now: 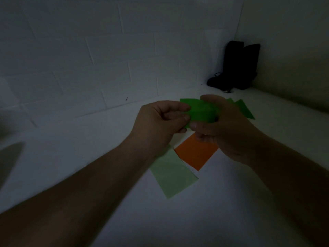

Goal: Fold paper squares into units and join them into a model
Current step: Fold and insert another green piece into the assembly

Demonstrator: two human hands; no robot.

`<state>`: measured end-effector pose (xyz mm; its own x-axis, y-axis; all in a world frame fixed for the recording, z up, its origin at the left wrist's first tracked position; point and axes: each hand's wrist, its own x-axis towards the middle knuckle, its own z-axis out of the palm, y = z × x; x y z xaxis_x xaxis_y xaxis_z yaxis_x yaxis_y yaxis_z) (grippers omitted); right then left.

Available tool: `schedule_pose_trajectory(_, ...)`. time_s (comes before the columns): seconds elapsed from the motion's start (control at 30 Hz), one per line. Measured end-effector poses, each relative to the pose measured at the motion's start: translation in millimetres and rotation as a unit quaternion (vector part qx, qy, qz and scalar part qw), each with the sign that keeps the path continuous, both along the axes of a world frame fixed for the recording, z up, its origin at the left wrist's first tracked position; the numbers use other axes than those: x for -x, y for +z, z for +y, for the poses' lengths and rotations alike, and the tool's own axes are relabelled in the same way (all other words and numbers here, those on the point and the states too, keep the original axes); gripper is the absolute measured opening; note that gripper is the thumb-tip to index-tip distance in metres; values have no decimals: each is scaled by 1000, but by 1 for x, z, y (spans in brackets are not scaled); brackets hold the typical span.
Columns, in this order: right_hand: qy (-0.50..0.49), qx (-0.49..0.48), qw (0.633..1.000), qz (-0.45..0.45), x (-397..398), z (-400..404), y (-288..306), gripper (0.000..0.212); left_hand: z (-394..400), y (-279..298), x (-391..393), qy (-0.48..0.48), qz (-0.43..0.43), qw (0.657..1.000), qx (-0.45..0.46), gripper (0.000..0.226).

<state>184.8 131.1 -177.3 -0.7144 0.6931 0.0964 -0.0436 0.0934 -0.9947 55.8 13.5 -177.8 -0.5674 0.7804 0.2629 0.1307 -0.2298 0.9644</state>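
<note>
Folding step: bright green paper [201, 113] is being creased into a unit, held in mid-air above the table.
Next move: judged to need a firm pinch along the crease, edges kept aligned.
Axis: long axis runs left-right, right end tilted slightly near; a green tip [244, 109] pokes out far right.
Left hand [160, 120]: fingers curled, pinching the paper's left end.
Right hand [220, 125]: fingers wrapped round the right part.
Near: orange square [195, 154], pale green square [173, 173] flat on white table [231, 211].
Far right: dark object [236, 66], corner.
</note>
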Motion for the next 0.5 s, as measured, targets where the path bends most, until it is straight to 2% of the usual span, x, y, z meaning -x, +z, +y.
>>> schedule_pose_trajectory(0.17,-20,-74,997,-25,-2,-3,2,85,1,-1,3,2,2,1000,-6,23)
schedule_pose_trajectory(0.3,-24,-48,999,-11,-2,1,3,81,1,0,4,6,1,1000,-7,22)
schedule_pose_trajectory(0.5,-23,-22,999,-9,-3,4,4,91,0,1,6,13,16,1000,-11,23)
